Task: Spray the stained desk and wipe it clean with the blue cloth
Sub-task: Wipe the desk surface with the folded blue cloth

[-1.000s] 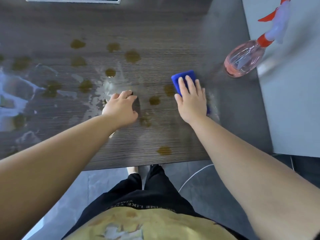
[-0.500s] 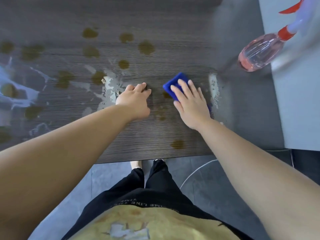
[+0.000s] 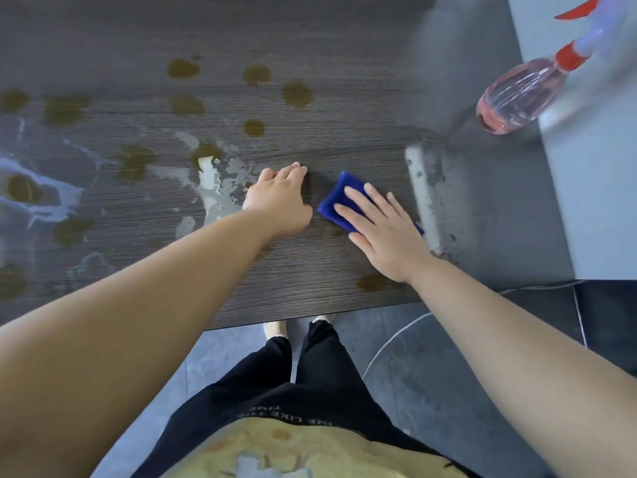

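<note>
Wipe under way at mid-frame; most of the dark wood-grain table [image 3: 310, 36] not yet cleaned.

Right hand [image 3: 382, 232] lies flat, fingers straight, pressing the folded blue cloth [image 3: 339, 198] to the table just right of centre. Left hand [image 3: 279, 205] rests beside it, fingers loosely bent, nothing held. Pink-filled clear spray bottle with red collar [image 3: 513, 98] stands upper right, so spraying looks done: wet patches [image 3: 220, 181] show centre-left. Brown stains [image 3: 297, 93] remain across the upper and left frame, one by the near edge. Judged early in wiping.

Cloth [image 3: 339, 200] on desk [image 3: 310, 281], spray bottle [image 3: 517, 96] far right.
</note>
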Demonstrator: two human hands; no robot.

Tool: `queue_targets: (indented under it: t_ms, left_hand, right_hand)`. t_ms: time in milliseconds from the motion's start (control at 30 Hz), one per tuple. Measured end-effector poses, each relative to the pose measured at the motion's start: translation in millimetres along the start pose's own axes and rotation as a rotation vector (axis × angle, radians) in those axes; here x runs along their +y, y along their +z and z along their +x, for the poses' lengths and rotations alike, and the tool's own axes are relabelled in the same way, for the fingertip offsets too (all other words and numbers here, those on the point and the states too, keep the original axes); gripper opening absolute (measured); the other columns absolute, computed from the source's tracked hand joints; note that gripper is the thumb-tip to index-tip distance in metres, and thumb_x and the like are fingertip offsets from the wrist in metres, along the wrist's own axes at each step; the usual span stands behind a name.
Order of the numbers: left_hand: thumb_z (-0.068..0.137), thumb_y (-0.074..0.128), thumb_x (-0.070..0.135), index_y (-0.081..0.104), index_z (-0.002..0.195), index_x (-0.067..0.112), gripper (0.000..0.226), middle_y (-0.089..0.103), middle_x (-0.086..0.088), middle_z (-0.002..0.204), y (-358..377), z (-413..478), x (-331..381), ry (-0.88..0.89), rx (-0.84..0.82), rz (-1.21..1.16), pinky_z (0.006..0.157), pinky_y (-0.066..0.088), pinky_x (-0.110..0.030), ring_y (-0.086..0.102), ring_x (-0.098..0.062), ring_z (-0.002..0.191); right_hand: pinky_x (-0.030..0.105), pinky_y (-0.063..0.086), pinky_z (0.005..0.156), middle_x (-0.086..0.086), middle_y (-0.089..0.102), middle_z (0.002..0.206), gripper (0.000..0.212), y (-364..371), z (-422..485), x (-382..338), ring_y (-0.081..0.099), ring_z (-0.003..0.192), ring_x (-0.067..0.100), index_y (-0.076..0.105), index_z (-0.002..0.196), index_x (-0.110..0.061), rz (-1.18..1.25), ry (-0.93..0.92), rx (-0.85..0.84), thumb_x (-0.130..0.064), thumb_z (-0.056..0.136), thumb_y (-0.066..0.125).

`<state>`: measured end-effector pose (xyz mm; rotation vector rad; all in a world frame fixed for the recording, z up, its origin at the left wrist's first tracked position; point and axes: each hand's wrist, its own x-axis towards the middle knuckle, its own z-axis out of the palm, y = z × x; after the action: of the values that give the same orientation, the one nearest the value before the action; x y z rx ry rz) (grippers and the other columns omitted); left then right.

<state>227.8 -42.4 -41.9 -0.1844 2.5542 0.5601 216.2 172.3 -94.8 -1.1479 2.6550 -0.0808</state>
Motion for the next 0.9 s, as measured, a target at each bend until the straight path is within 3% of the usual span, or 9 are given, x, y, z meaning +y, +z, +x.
queue_targets:
  t_ms: [67, 233, 267, 367, 433, 567, 633, 767, 900]
  left_hand:
    - [0.091, 0.046, 0.022, 0.015, 0.15, 0.017, 0.066, 0.014, 0.001, 0.158, -1, -4, -1, 0.021, -0.015, -0.049, 0.114, 0.022, -0.039, 0.013, -0.028, 0.143]
    - [0.09, 0.046, 0.019, 0.026, 0.146, 0.014, 0.059, 0.027, -0.007, 0.15, 5, -23, -3, 0.045, 0.081, -0.056, 0.112, 0.024, -0.038, 0.019, -0.029, 0.139]
    - [0.09, 0.046, 0.02, 0.028, 0.146, 0.015, 0.059, 0.028, -0.007, 0.149, 9, -28, -2, 0.041, 0.082, -0.046, 0.111, 0.025, -0.038, 0.02, -0.029, 0.138]
    - [0.09, 0.047, 0.022, 0.028, 0.145, 0.016, 0.059, 0.027, -0.006, 0.148, 18, -40, 2, 0.018, 0.068, -0.011, 0.11, 0.027, -0.039, 0.019, -0.028, 0.138]
    - [0.09, 0.047, 0.023, 0.028, 0.145, 0.016, 0.059, 0.026, -0.006, 0.149, 24, -46, 5, 0.013, 0.083, -0.002, 0.11, 0.026, -0.039, 0.019, -0.028, 0.138]
    - [0.09, 0.048, 0.025, 0.028, 0.145, 0.016, 0.059, 0.021, -0.007, 0.151, 36, -61, 15, 0.02, 0.124, 0.034, 0.111, 0.024, -0.042, 0.015, -0.028, 0.139]
    - [0.09, 0.048, 0.029, 0.026, 0.145, 0.017, 0.06, 0.018, -0.007, 0.152, 44, -71, 20, 0.005, 0.132, 0.058, 0.112, 0.021, -0.043, 0.012, -0.029, 0.14]
    - [0.09, 0.05, 0.045, 0.024, 0.146, 0.019, 0.068, 0.016, -0.009, 0.153, 65, -88, 21, -0.026, 0.151, 0.155, 0.116, 0.014, -0.043, 0.01, -0.031, 0.141]
    - [0.085, 0.054, 0.057, 0.023, 0.147, 0.019, 0.079, 0.015, -0.008, 0.152, 80, -101, 23, -0.047, 0.154, 0.174, 0.115, 0.017, -0.042, 0.012, -0.03, 0.14]
  right_hand:
    - [0.053, 0.018, 0.112, 0.003, 0.026, 0.155, 0.052, -1, -17, 23, 0.02, 0.142, 0.031, 0.033, 0.144, -0.026, 0.021, 0.052, -0.007, -0.04, 0.096, 0.025]
    - [0.05, 0.005, 0.116, 0.004, 0.003, 0.159, 0.052, -11, 26, 17, 0.002, 0.145, 0.031, 0.013, 0.15, -0.026, 0.161, 0.663, 0.1, -0.036, 0.101, 0.027]
    - [0.049, 0.004, 0.116, 0.004, 0.0, 0.159, 0.053, -13, 35, 6, 0.0, 0.145, 0.032, 0.01, 0.15, -0.026, 0.164, 0.663, 0.09, -0.037, 0.101, 0.027]
    - [0.047, 0.001, 0.116, 0.001, -0.003, 0.159, 0.054, -11, 25, -7, -0.004, 0.145, 0.028, 0.008, 0.151, -0.027, 0.092, 0.304, -0.03, -0.037, 0.101, 0.027]
    - [0.049, 0.004, 0.116, 0.0, 0.002, 0.159, 0.052, -8, -2, 11, 0.0, 0.146, 0.027, 0.014, 0.15, -0.028, 0.061, 0.204, -0.029, -0.035, 0.101, 0.03]
    - [0.049, 0.004, 0.115, 0.002, 0.001, 0.159, 0.053, -3, -50, 37, 0.001, 0.145, 0.028, 0.015, 0.15, -0.025, 0.15, 0.58, 0.021, -0.032, 0.101, 0.032]
    - [0.05, 0.005, 0.115, 0.006, 0.003, 0.159, 0.055, 5, -61, 15, 0.003, 0.145, 0.032, 0.015, 0.15, -0.023, 0.145, 0.66, 0.064, -0.033, 0.1, 0.034]
    - [0.049, 0.005, 0.116, 0.005, 0.001, 0.159, 0.056, 13, -62, -22, 0.001, 0.145, 0.031, 0.01, 0.151, -0.026, 0.119, 0.565, 0.037, -0.039, 0.1, 0.031]
    - [0.05, 0.006, 0.117, 0.001, 0.001, 0.159, 0.053, 8, -63, 9, 0.001, 0.145, 0.028, 0.01, 0.15, -0.029, 0.103, 0.498, 0.039, -0.036, 0.101, 0.029]
